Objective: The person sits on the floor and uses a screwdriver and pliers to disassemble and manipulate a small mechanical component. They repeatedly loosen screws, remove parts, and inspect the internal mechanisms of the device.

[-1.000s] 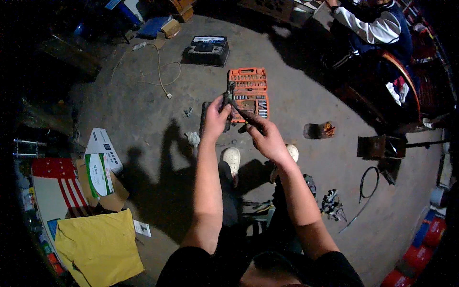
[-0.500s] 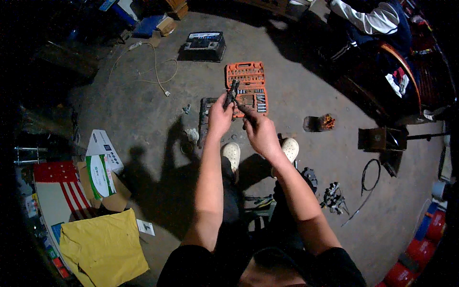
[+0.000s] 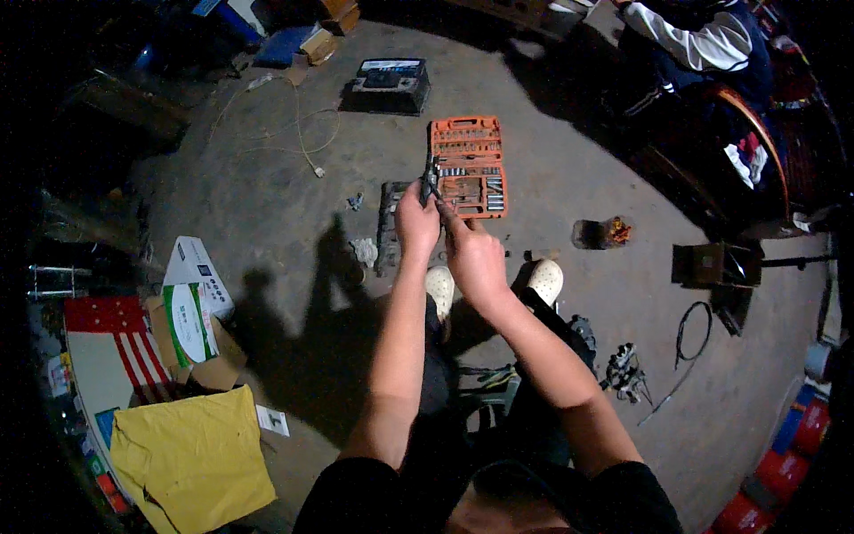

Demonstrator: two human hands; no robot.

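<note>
In front of me my left hand [image 3: 416, 220] grips a dark, narrow metal part [image 3: 431, 176], held upright. My right hand [image 3: 474, 262] is closed on a thin dark tool [image 3: 450, 211] that meets this part; exactly what tool it is, I cannot make out. Behind my hands an open orange socket set [image 3: 480, 133] lies on the floor, with a dark tray of parts [image 3: 388, 231] to its left. My two pale clogs [image 3: 544, 281] show below.
A car battery [image 3: 384, 86], a cable [image 3: 318, 168], a rusty can [image 3: 600, 233], a metal box [image 3: 712, 265] and tangled parts [image 3: 625, 374] lie around me. Cardboard [image 3: 200, 267] and a yellow cloth [image 3: 191, 454] are at left. A person in a varsity jacket [image 3: 689, 44] is at upper right.
My right hand has turned more back-up and moved nearer my left hand, both still on the held items. The floor items have shifted slightly in the picture.
</note>
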